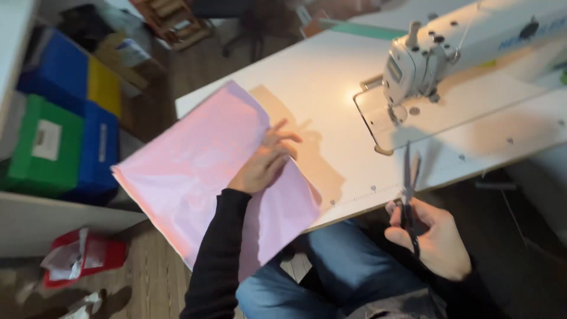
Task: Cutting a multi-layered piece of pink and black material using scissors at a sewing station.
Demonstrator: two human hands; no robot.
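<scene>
So the left hand (266, 162) lies flat on a sheet of pink fabric (207, 171), fingers spread and pressing down, not gripping anything. The fabric sits at the left corner of the white sewing table (319, 77), and a good chunk of it hangs off the near edge, over the person's lap and the floor side. It looks folded over, with a lighter strip along the lower left edge.

The right hand (431, 236) is off to the side, below the table edge, wrapped around a pair of scissors (409, 183). Fingers are through the dark handles and the blades point up toward the machine, pretty much closed from what I can see. The scissors are well apart from the fabric.

Between the two hands there's just bare tabletop, with a printed ruler strip (366, 194) running along the near edge. Further back is the white industrial sewing machine (449, 47), head over its metal plate (384, 118), blade tips just below it.

Left of the table: blue, yellow and green storage bins (65, 124) stacked up, plus a red bag with crumpled paper (82, 257) on the wooden floor. Blue jeans (336, 266) show under the table.
</scene>
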